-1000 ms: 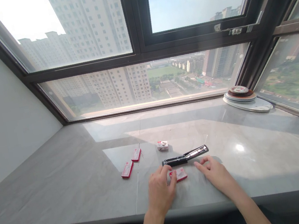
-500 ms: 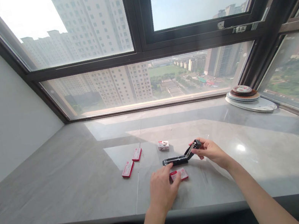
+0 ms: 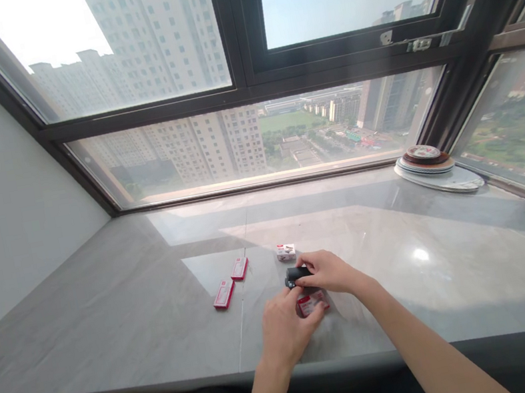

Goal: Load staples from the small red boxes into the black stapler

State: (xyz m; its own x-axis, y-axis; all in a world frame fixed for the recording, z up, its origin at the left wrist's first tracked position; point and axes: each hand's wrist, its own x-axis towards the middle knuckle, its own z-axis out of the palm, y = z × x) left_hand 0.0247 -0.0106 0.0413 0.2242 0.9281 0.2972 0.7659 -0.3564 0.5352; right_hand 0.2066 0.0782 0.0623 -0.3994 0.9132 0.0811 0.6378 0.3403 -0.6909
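Observation:
A black stapler [image 3: 296,274] lies on the grey countertop with its top folded down over its base. My right hand [image 3: 329,271] is closed around the top from the right, covering much of its length. At the stapler's left end, the fingers of my left hand [image 3: 285,326] press against the base, while the thumb reaches over a red-and-white staple box [image 3: 312,303]. That box lies just in front of the stapler, partly hidden by my left hand. Behind the stapler stands a small white-and-red box [image 3: 286,252].
Two flat red-and-white boxes [image 3: 223,295] lie to the left on the countertop [image 3: 123,302]. A stack of plates [image 3: 425,162] stands in the back right corner by the window [image 3: 245,98]. The counter's front edge runs just below my hands.
My right hand has moved left and down, swinging the stapler's top from opened out to folded over the base. My left hand stays nearly in place.

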